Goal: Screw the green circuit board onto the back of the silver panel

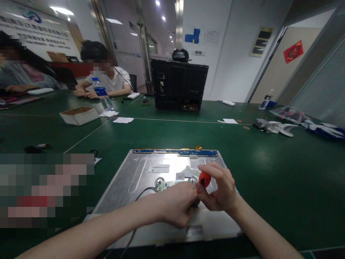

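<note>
A silver metal display panel (134,180) lies flat on the green table (269,172) in front of me, with a blue circuit strip (175,153) along its far edge. My right hand (219,189) is closed round an orange-handled screwdriver (204,178), held upright over the middle of the panel. My left hand (176,207) is curled shut beside it, fingers pinched at the screwdriver's lower end; what they pinch is hidden. A black cable (142,192) runs from under my left wrist across the panel to a small green board (161,185).
A black monitor back shell (179,84) stands upright further back. A cardboard box (79,115), a water bottle (104,97) and papers lie at the left, where two people sit. White and blue parts (283,127) lie at the right.
</note>
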A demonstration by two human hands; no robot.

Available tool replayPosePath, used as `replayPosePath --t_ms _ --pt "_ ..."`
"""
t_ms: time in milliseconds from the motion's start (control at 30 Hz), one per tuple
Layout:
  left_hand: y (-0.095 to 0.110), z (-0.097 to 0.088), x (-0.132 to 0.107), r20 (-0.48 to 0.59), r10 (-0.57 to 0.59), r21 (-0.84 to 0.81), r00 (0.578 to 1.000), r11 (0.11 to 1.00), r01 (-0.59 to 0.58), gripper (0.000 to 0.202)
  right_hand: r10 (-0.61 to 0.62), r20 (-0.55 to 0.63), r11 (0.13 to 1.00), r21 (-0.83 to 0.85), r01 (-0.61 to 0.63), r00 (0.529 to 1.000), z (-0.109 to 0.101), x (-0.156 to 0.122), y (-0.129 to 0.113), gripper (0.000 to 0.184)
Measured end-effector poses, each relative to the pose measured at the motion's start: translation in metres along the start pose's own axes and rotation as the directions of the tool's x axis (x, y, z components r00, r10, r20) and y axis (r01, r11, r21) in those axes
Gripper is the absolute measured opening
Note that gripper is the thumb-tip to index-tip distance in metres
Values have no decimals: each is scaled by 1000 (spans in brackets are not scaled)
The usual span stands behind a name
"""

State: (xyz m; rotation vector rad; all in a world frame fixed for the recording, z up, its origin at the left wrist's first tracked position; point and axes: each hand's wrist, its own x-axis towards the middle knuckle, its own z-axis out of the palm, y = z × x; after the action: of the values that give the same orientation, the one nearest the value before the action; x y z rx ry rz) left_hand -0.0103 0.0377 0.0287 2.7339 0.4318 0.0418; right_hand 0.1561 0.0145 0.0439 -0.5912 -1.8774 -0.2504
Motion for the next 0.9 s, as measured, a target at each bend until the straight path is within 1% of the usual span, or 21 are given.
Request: replayPosePath --t_ms 133,233,367,467,600,733,800,900 --pt "-1 3 -2 -1 -22 -2 1000 1000 22 13 -9 -1 1000 -21 9 1000 0 3 -2 28" --pt "-3 8 -3 -10 -5 15 1000 1000 6 10 -25 -9 999 -42 24 1000 -1 4 -4 25" --pt "-3 11 -2 8 13 47 1000 999 -14 13 -23 0 997 -71 23 1000 -2 4 -6 31" --pt "0 8 -2 11 4 57 1000 998 -4 17 -23 6 999 -41 23 1000 -4 3 -5 32" --pt "3 4 -2 -13 -27 -29 1000 999 27 13 -31 19 999 33 30 999 -6 3 -6 33" --pt "1 4 -2 -9 -29 -54 1000 998 29 11 -12 -6 1000 28 12 1000 -6 4 -7 38" --pt "-1 3 -2 7 -19 -47 1000 999 19 11 -8 -21 1000 0 8 1000 -5 4 -7 36" --pt "-5 3 -3 13 -17 -57 1000 998 18 10 -6 -8 999 -50 6 1000 -5 4 -5 26"
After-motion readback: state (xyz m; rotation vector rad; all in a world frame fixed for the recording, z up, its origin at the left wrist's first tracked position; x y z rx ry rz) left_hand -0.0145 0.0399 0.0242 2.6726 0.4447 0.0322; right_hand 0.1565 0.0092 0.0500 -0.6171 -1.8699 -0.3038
